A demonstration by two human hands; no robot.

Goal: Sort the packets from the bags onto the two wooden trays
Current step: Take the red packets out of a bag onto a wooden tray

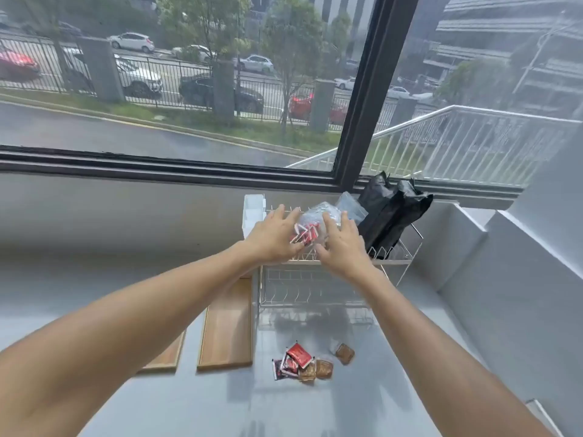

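I have both hands up at twelve o'clock on the wire rack [331,279]. My left hand [273,236] and right hand [344,244] flank the clear bag [318,220] of red packets, fingers spread, touching but not closed. It lies between them, equally near. Loose packets [303,362] sit at six o'clock; both wooden trays [228,329] at eight hold nothing.

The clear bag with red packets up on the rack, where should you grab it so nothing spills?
Probably by the bunched top of the clear bag, coming from above. The red packets sit low in it on the wire rack, so a grip up high should keep them inside. Both the left hand and right hand are already around it.
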